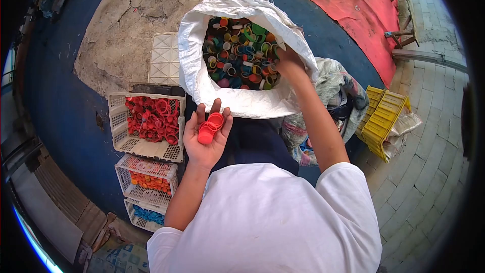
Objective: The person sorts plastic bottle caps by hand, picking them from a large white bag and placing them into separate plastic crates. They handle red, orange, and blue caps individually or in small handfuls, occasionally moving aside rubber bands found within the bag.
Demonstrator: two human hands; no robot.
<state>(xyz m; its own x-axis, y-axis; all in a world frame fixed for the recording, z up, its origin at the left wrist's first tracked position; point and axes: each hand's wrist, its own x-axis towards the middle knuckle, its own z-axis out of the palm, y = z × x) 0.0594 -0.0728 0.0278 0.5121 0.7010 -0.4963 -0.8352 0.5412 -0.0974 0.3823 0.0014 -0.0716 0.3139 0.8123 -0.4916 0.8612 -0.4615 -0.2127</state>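
My left hand (206,141) is palm up with its fingers curled around several red bottle caps (210,128), just in front of the sack's near rim. A big white woven sack (237,102) stands with its mouth rolled down, full of mixed bottle caps (240,53) in green, blue, orange, yellow and white. Inside the sack's right edge is my right hand (289,63), reaching down among the caps. Its fingertips are hidden, so whether it grips a cap does not show.
At left, a white crate (146,146) holds red caps. Below it, one crate (147,164) has orange caps and another (146,226) blue pieces. A stuffed clear bag (331,78) sits right of the sack, with a yellow crate (382,119) beyond. A white lid-like panel (164,59) lies behind.
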